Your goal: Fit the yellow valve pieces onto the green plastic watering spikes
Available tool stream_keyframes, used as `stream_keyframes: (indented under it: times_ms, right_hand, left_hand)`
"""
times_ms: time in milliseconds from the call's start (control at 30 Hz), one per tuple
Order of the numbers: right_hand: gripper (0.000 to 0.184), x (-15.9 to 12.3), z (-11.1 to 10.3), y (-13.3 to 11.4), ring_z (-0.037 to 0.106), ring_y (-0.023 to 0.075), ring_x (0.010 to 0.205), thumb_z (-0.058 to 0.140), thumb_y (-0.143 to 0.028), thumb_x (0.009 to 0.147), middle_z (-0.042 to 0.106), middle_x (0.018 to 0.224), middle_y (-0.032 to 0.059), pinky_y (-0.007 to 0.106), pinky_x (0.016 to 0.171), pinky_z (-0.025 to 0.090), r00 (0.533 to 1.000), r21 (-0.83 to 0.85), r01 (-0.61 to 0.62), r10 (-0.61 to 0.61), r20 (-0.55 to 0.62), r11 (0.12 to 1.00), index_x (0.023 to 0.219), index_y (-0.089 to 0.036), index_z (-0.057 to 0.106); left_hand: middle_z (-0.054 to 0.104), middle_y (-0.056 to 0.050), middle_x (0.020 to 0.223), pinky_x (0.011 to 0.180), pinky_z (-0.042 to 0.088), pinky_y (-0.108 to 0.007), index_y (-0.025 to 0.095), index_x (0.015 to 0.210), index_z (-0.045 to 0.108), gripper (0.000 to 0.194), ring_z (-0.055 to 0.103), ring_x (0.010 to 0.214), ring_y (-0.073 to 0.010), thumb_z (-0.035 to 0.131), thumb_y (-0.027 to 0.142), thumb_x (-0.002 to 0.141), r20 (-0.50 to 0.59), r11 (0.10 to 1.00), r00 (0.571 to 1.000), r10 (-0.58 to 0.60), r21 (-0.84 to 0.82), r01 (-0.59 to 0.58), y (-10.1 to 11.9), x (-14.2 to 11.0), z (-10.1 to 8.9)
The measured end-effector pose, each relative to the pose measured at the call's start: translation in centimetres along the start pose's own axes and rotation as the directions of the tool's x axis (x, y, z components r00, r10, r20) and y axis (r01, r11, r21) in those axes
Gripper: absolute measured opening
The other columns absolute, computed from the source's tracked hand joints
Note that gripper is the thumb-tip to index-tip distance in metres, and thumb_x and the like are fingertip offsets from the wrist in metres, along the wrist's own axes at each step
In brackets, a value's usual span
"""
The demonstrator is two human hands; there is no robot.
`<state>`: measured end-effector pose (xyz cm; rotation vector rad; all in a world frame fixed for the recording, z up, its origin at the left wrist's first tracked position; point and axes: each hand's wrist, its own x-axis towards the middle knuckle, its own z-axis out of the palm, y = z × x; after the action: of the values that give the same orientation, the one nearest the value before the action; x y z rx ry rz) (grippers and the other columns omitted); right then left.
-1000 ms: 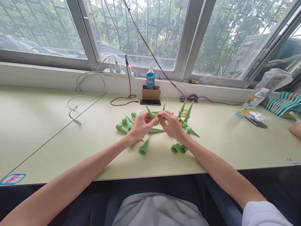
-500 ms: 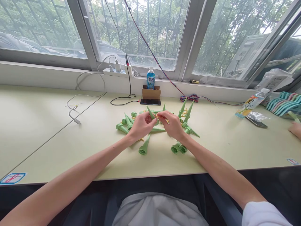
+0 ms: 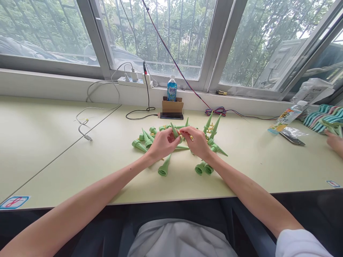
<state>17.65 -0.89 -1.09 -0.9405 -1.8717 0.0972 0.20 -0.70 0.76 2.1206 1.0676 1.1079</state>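
My left hand (image 3: 164, 143) is closed around a green plastic watering spike (image 3: 174, 130), its point tilted up and away from me. Close against it, my right hand (image 3: 197, 142) pinches a small yellow part at the spike's side; the fingers hide most of it. More green spikes lie around both hands: one spike (image 3: 164, 167) with its threaded open end toward me, and a pair of open ends (image 3: 204, 169) under my right wrist. Two spikes (image 3: 211, 126) stand upright beyond my right hand. Several small yellow pieces are scattered among them.
Behind the pile, a phone (image 3: 171, 116) leans at a cardboard box (image 3: 172, 106) with a blue bottle (image 3: 172, 88). A white cable (image 3: 85, 132) lies left. Farther right are a drink bottle (image 3: 287, 117), another phone (image 3: 292, 138), stacked hangers (image 3: 321, 117) and another person's hand (image 3: 334, 142).
The spike in my left hand has shifted slightly right and its point has dipped a little. At the far right, the other person's hand has moved further into view with green pieces.
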Motion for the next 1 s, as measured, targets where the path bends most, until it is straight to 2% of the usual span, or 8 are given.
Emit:
stream_keyframes:
  times_ms: [567, 1000]
  right_hand:
    - [0.018, -0.04, -0.04, -0.26, 0.065, 0.0163, 0.083, 0.049, -0.025, 0.097, 0.072, 0.092, 0.0044, 0.03, 0.076, 0.052, 0.999, -0.004, 0.007, -0.007, -0.044, 1.0, 0.093, -0.021, 0.066]
    - [0.016, -0.1, 0.13, -0.03, 0.064, 0.0156, 0.076, 0.051, -0.021, 0.094, 0.072, 0.088, 0.0041, 0.029, 0.071, 0.052, 0.998, 0.008, 0.047, -0.047, -0.052, 0.999, 0.091, -0.021, 0.066]
  left_hand:
    - [0.057, 0.001, 0.063, 0.054, 0.037, -0.025, 0.017, 0.078, 0.062, 0.017, 0.044, 0.054, -0.0109, 0.057, 0.033, 0.083, -0.005, 0.999, 1.0, 0.02, 0.036, -0.02, 0.37, -0.08, 0.12]
    - [0.049, 0.005, 0.056, 0.053, 0.035, -0.024, 0.018, 0.078, 0.06, 0.009, 0.039, 0.052, -0.0091, 0.056, 0.025, 0.082, -0.004, 0.992, 0.995, 0.096, 0.087, -0.095, 0.35, -0.17, 0.41]
